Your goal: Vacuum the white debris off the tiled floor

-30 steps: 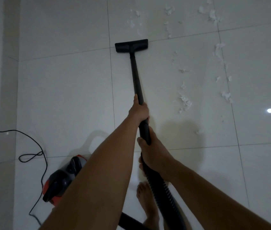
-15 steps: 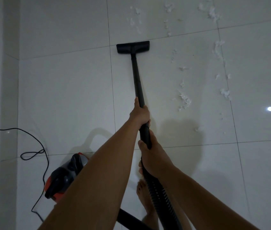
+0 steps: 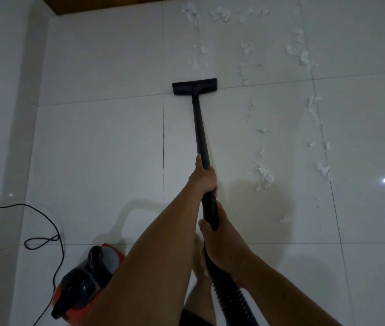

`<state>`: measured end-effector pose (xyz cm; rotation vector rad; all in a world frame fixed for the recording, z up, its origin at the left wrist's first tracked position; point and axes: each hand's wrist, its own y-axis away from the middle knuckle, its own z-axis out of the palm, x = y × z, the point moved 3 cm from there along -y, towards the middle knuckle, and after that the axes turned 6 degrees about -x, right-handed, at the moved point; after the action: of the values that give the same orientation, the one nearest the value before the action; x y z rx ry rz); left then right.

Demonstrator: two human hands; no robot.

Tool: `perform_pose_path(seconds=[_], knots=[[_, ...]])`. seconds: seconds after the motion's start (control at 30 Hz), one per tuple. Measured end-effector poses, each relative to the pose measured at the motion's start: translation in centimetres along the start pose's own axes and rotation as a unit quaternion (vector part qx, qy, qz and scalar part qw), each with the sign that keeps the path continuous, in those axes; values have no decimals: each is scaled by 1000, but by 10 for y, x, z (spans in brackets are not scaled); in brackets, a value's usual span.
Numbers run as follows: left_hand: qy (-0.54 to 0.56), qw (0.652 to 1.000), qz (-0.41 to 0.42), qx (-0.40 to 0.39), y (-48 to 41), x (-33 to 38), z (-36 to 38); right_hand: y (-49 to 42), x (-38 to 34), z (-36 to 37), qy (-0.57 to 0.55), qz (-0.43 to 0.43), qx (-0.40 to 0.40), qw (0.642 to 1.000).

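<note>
I hold a black vacuum wand (image 3: 200, 128) with both hands. My left hand (image 3: 202, 178) grips the tube higher up. My right hand (image 3: 219, 241) grips it lower, where the ribbed hose (image 3: 231, 300) begins. The flat black floor head (image 3: 195, 86) rests on the white tiled floor (image 3: 106, 142), straight ahead of me on a grout line. White fluffy debris (image 3: 264, 175) lies in trails to the right of the wand. More white debris (image 3: 196, 55) lies just beyond the head, and further clumps (image 3: 219, 15) sit near the top.
The red and black vacuum body (image 3: 85, 281) sits at my lower left. Its black power cord (image 3: 45, 241) loops across the floor to the left edge. A white wall (image 3: 0, 114) runs along the left. A brown wooden edge (image 3: 97, 4) shows at the top. My bare foot (image 3: 199, 262) is under my arms.
The floor head has slid back toward me, away from the debris beyond it. The view has tilted up, so more debris and a brown wooden edge show at the top.
</note>
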<state>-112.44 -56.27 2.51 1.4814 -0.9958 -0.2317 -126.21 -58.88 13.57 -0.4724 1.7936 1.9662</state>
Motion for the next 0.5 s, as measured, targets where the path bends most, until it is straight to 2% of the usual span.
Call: perform_pose_path(seconds=[0.5], knots=[[-9,1000,0,-18,-57,99,-77,-73,-116,-10,-26,7,-1,1000]])
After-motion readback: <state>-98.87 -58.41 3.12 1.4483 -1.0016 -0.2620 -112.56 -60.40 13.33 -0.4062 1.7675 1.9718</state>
